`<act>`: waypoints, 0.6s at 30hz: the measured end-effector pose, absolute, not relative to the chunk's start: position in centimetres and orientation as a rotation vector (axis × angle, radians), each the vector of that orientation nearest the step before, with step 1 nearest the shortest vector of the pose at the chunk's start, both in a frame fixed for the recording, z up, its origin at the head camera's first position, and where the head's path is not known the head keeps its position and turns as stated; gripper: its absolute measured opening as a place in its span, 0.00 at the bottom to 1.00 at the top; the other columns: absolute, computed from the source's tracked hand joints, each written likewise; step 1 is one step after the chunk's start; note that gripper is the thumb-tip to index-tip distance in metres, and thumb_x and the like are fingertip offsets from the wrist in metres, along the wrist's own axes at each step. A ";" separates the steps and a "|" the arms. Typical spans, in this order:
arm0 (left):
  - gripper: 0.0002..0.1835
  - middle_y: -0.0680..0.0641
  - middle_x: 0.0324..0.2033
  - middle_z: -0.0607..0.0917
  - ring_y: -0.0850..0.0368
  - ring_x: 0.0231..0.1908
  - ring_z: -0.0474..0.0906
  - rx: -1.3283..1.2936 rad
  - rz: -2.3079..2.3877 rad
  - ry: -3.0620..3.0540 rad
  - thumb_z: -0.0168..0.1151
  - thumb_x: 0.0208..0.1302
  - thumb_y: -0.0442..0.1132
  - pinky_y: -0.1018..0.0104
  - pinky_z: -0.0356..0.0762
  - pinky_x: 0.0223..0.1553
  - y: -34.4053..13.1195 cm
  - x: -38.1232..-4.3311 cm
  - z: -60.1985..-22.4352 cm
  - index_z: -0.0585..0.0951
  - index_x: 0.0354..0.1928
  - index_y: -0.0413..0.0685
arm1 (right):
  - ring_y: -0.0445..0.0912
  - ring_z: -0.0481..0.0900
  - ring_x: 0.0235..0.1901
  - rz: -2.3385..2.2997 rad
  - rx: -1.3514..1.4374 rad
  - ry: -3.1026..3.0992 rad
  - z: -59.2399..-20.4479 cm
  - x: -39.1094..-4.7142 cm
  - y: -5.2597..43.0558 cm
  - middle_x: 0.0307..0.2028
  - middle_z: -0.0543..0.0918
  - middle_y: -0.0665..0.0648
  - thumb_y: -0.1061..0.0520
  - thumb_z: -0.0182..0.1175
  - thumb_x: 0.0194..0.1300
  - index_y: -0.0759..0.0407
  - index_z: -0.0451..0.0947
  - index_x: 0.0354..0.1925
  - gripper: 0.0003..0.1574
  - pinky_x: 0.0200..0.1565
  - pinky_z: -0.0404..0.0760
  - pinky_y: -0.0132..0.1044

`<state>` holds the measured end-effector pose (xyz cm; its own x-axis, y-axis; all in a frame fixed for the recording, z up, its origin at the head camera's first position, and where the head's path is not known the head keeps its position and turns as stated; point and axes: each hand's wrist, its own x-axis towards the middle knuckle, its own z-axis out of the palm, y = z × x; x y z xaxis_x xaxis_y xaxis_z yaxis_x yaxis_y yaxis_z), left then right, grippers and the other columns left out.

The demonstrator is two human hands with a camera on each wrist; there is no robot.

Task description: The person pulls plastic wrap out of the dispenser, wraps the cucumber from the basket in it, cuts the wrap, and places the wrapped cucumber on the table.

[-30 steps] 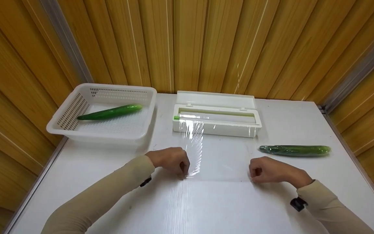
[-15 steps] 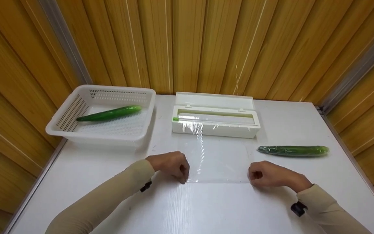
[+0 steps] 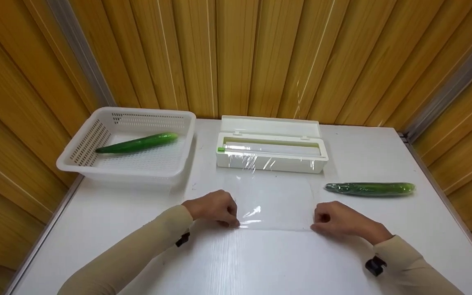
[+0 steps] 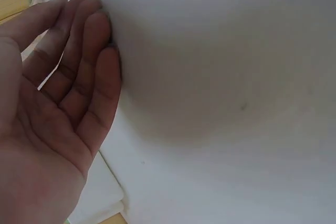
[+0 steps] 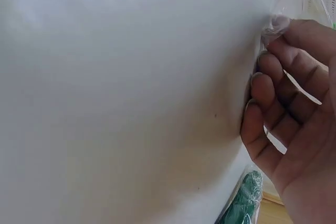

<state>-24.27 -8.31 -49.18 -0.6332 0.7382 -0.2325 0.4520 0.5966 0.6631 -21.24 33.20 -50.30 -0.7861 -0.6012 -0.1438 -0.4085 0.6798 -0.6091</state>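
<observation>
A sheet of clear cling film (image 3: 279, 205) runs from the white dispenser box (image 3: 273, 162) toward me, low over the table. My left hand (image 3: 213, 208) pinches its near left corner between thumb and index finger. At the near right corner my right hand (image 3: 340, 219) pinches the film, and the right wrist view shows a bunched bit of film (image 5: 275, 27) at the thumb tip. The other fingers of both hands are bent, their tips by the table. The box's lid (image 3: 271, 125) stands raised, with the film roll (image 3: 277, 149) showing inside.
A white slotted basket (image 3: 125, 169) at the back left holds one green cucumber (image 3: 137, 143). Right of the film lies a cucumber wrapped in film (image 3: 371, 189). Wood-panelled walls (image 3: 236, 57) enclose the white table (image 3: 260, 262) at the back and sides.
Over the last second both hands come slightly closer to me with the film, which now hangs lower and flatter. The thumbs now point more inward along its near edge. The box stays put.
</observation>
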 end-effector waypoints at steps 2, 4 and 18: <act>0.08 0.61 0.20 0.83 0.69 0.25 0.75 0.982 0.755 2.366 0.80 0.61 0.40 0.73 0.73 0.31 -8.3 -24.3 -49.4 0.89 0.26 0.51 | 0.39 0.73 0.32 -0.823 -0.782 2.584 -50.5 -21.0 33.3 0.29 0.77 0.43 0.51 0.77 0.66 0.46 0.79 0.33 0.13 0.35 0.75 0.33; 0.07 0.62 0.21 0.82 0.69 0.26 0.74 0.991 0.754 2.379 0.82 0.59 0.40 0.72 0.73 0.32 -8.4 -24.2 -49.5 0.89 0.29 0.52 | 0.40 0.74 0.33 -0.846 -0.763 2.616 -50.7 -20.8 33.3 0.31 0.77 0.44 0.49 0.79 0.64 0.48 0.77 0.37 0.18 0.36 0.76 0.34; 0.08 0.67 0.26 0.83 0.70 0.31 0.76 1.157 0.688 2.500 0.84 0.57 0.44 0.70 0.76 0.38 -8.6 -23.5 -49.7 0.91 0.33 0.57 | 0.40 0.71 0.34 -0.879 -0.730 2.716 -51.5 -20.0 34.1 0.33 0.75 0.45 0.41 0.76 0.64 0.55 0.79 0.70 0.42 0.36 0.71 0.34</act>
<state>-23.51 -8.63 -49.69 -0.6301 0.7735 -0.0689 0.6292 0.5606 0.5384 -20.05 34.11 -51.47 -0.8593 -0.5105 -0.0324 -0.3948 0.7020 -0.5928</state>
